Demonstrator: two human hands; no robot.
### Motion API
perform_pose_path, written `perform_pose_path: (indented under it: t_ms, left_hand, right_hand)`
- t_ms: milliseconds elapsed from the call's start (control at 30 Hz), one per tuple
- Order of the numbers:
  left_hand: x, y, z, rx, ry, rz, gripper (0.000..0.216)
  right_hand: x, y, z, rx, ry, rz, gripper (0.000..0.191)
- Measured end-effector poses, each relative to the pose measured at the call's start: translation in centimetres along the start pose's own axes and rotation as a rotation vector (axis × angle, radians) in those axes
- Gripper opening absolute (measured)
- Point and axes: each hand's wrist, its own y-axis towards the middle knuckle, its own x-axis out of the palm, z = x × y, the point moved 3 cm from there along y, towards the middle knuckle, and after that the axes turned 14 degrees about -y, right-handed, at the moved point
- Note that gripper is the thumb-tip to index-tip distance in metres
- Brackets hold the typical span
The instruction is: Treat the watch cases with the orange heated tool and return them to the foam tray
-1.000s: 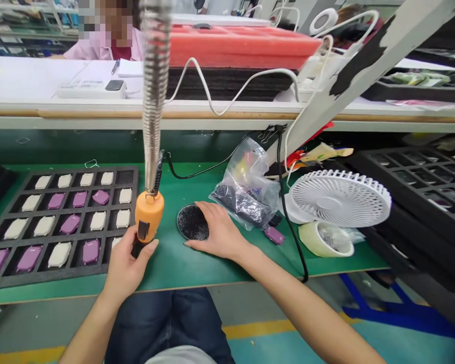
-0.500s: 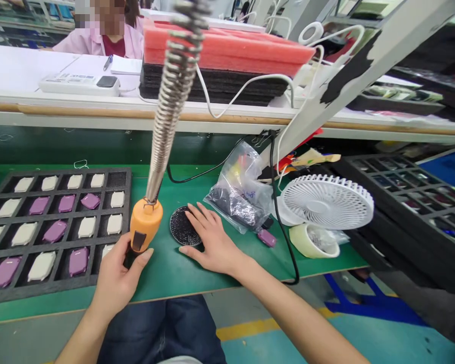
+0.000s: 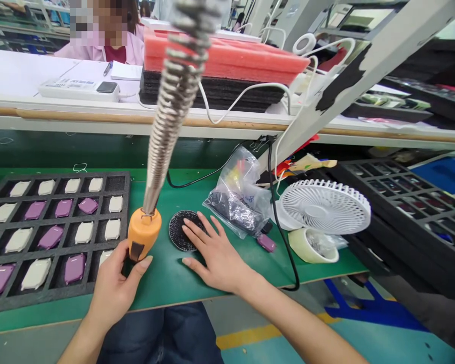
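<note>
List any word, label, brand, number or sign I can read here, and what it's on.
No text reads clearly.
Clear plastic bag: blue handwriting, too blurred to read.
White rectangular device: printed label, too small to read.
Slanted white post: faint marks, unreadable.

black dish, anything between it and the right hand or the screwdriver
Nothing visible stands in the way. The right hand's fingertips already reach over the right part of the black dish, and only green bench shows between dish and screwdriver. The plastic bag lies off to the right, beyond the fingers.
</note>
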Motion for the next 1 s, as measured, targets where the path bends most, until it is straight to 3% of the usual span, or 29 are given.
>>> perform_pose_path:
  t_ms: [300, 600, 1000]
  left_hand:
    - [-0.1, 0.0, 0.2, 0.0, 0.008, -0.002, 0.039]
    - [0.0, 0.0, 0.5, -0.022, 0.031, -0.031, 0.039]
    - [-0.2, 0.2, 0.1, -0.007, 0.054, -0.053, 0.037]
  right_hand:
    - [0.1, 0.3, 0.8, -0.029, -0.004, 0.005, 0.074]
    - [0.0, -0.2, -0.1, -0.115, -0.017, -0.047, 0.077]
    - [0.1, -0.7, 2.2, -0.006, -0.066, -0.038, 0.078]
